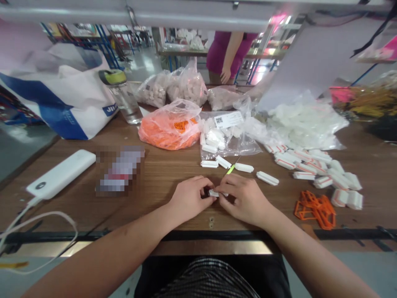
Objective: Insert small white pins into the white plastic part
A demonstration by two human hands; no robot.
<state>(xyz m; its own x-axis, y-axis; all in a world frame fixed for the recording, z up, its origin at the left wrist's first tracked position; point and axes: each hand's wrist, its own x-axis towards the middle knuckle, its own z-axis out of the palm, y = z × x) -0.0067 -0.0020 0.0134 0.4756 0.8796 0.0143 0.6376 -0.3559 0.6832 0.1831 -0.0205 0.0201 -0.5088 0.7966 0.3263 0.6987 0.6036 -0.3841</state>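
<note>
Both of my hands meet over the front middle of the table around one small white plastic piece [214, 193] with a slotted face. My left hand [192, 196] pinches its left end between thumb and fingers. My right hand [242, 196] grips the other end, its fingers covering much of the piece. Just beyond the right hand lies a thin tool with a yellow-green handle [230, 169]. Loose white plastic pieces [267, 178] lie in a rough row behind the hands. On the right are a heap of white pieces with orange edges [310, 165] and several orange frames [314, 209].
Behind stand a bag of orange parts [169, 128], an open clear bag of white pieces [229, 132] and a pile of clear plastic bags [305, 122]. At left are a power bank [62, 174] with cable, a water bottle [125, 99] and a large bag [68, 95]. A person [231, 54] stands beyond.
</note>
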